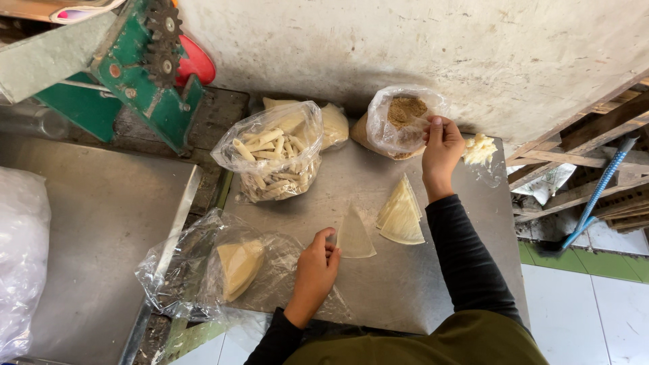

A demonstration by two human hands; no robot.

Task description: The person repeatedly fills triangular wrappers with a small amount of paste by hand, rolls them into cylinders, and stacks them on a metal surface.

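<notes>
My left hand (316, 269) rests on the metal table (399, 284), its fingertips pinching the left edge of a single thin triangular pastry sheet (354, 236). My right hand (441, 149) reaches to the far side and touches the mouth of a clear bag of brown crumbly filling (404, 115). A small stack of triangular sheets (401, 215) lies between my hands. A clear bag of pale finger-shaped rolls (270, 159) stands at the far left of the table.
A clear bag with more pale sheets (236, 267) lies at the near left. A pale yellow lump (478, 149) sits at the far right corner. A green geared machine (145, 64) stands at the far left, wooden pallets (595, 162) on the right.
</notes>
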